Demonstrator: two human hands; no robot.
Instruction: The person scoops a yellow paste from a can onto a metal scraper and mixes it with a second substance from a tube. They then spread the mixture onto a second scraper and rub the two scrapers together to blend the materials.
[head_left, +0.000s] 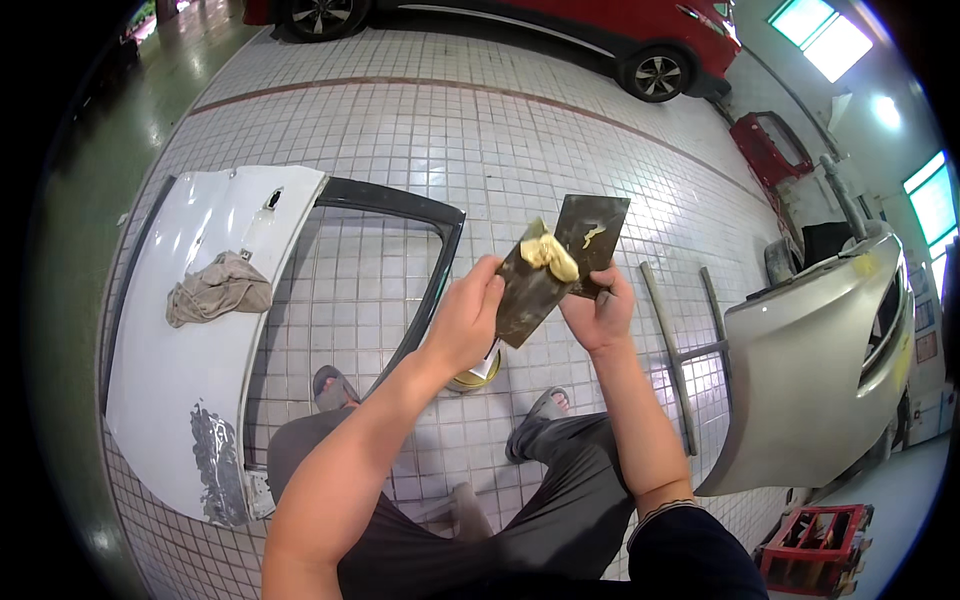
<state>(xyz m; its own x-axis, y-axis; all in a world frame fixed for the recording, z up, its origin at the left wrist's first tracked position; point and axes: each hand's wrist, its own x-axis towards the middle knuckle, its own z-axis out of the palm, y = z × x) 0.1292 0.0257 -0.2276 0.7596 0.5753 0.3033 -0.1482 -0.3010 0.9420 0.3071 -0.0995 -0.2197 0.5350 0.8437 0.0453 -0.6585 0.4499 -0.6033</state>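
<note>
My left hand (468, 316) is closed around a dark, flat putty spreader (528, 306). A thick lump of yellow putty (548, 254) lies across its upper part. My right hand (602, 312) pinches the lower end of a second dark spreader (592, 212), which has a small yellow smear on its face. The two spreaders are close together, their edges overlapping in this view. Beneath my left hand, a round tin (477, 378) with a yellowish rim is partly hidden. To the left lies a white car door (185, 372) with a dark window frame (385, 195) and a grey scuffed patch (213, 455).
A crumpled grey-brown cloth (220, 290) rests on the door. On the right are a silver body panel (800, 350) with yellow patches and a metal stand (672, 370). A red car (540, 25) stands beyond the tiled floor; a red metal frame (815, 545) is at lower right.
</note>
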